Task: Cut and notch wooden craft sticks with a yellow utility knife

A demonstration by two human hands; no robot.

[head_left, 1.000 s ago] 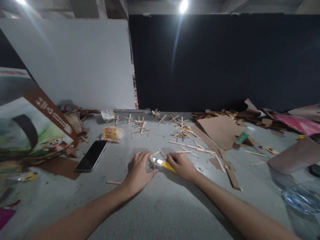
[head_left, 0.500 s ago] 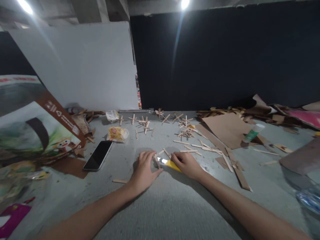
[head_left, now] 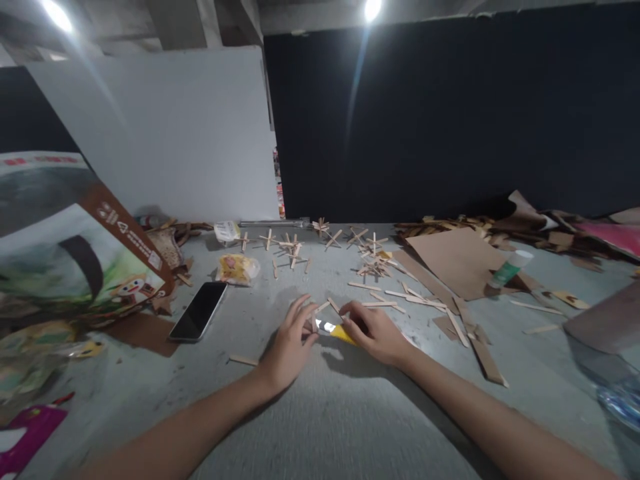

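Note:
On the grey table (head_left: 330, 413) my left hand (head_left: 290, 343) pinches a short wooden stick (head_left: 314, 324) between thumb and fingers, with the index finger lifted. My right hand (head_left: 376, 331) is closed round a yellow utility knife (head_left: 338, 331) whose shiny blade points left, touching the stick. More flat wooden sticks (head_left: 380, 293) lie just beyond both hands.
A black phone (head_left: 198, 311) lies left of my hands. A printed cardboard box (head_left: 65, 247) leans at the far left. Glued stick crosses (head_left: 290, 247), a snack packet (head_left: 237, 269), brown cardboard sheets (head_left: 450, 257) and a green-and-white glue bottle (head_left: 507, 269) lie further back. White and black boards stand behind.
My left hand has lifted slightly and its index finger has risen off the table. The right hand with the knife has stayed almost in place. The view has shifted a little.

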